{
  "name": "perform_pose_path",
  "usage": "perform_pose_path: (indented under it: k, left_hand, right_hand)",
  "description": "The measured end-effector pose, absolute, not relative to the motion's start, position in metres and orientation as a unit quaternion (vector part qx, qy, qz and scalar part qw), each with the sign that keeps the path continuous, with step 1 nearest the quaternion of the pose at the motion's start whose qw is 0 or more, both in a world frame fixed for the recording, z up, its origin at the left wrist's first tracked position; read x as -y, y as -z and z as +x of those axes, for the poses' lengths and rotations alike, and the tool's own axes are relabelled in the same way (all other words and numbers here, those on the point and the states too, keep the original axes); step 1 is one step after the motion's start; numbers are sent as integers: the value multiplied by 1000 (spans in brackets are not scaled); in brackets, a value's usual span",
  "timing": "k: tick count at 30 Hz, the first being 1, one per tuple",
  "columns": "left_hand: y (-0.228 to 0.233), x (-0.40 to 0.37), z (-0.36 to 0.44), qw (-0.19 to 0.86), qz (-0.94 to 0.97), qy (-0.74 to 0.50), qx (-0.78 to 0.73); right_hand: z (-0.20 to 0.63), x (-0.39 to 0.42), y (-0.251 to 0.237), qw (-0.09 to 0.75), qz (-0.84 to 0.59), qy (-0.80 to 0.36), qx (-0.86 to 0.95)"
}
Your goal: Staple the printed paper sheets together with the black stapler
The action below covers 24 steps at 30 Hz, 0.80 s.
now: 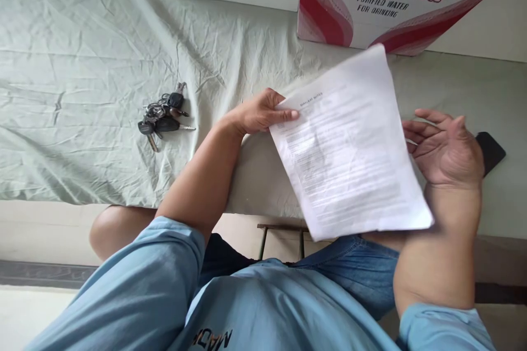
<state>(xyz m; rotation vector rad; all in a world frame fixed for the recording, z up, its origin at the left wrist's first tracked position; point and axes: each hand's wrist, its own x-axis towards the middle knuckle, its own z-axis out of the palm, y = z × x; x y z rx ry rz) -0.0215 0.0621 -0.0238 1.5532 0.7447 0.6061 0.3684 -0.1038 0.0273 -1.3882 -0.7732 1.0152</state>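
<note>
A printed sheet of paper [346,159] is held up at a slant over the front edge of the table, its text facing me and partly blurred. My left hand [265,112] pinches it near its upper left corner, thumb on the printed face and fingers behind. Beside the paper's right edge is my right hand [447,148], palm up with fingers apart and loosely curled. Its fingertips pass close to or just behind the edge; whether they touch the paper I cannot tell.
A bunch of keys [164,115] lies on the wrinkled pale green cloth [82,93] at the left. A red and white water carton [370,5] stands at the back right. A dark phone-like object [492,152] lies partly behind my right hand.
</note>
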Motion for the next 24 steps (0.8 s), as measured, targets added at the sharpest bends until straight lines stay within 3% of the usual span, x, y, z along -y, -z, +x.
perform_pose_path:
  k: [3,8,24]
  left_hand:
    - [6,-56,-14,628,722,-79,-279]
    - [-7,-48,-2,593,747,3,-299]
    - [27,-51,6,601,691,-136,-379]
  right_hand:
    - [354,104,-25,514,-571,-514,381]
    - [316,102,-16,469,-556,-534,431]
    - [339,93,30,444,-662,-484,361]
